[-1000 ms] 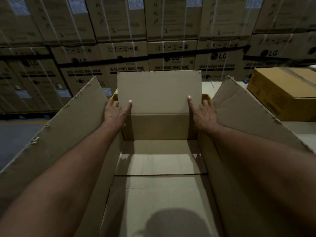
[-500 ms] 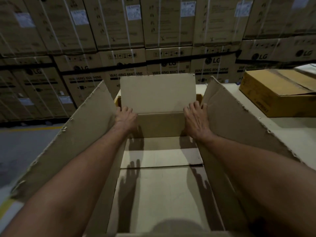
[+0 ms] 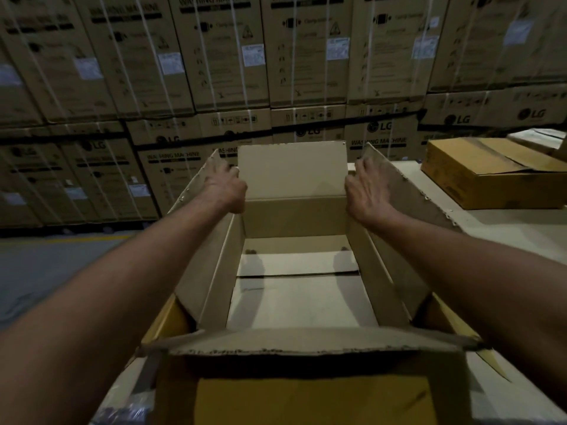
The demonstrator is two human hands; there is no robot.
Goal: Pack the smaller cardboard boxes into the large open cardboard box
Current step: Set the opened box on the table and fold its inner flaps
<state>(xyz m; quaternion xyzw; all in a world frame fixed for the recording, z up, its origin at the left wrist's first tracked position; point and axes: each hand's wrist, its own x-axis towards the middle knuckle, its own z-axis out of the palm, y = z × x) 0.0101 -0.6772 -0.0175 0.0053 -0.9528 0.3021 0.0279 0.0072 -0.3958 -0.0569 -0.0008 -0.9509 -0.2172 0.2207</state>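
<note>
Support surface: pale beige flat table top, on the right of the view. Standing on it towards its left edge is one large open brown cardboard box, flaps raised. One closed yellow-brown cardboard box lies well apart to the right. A further carton sits just behind that one, cut by the frame. Yellow cardboard shows at the open box's near end; whether it is a separate item cannot be told.

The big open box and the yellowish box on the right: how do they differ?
The open box has its flaps raised and its empty bottom showing; the yellowish box has its top flaps folded shut. The open box is pale brown, the yellowish box more orange. The left hand and right hand touch the open box's flaps; nothing touches the yellowish box. Both are cardboard.
</note>
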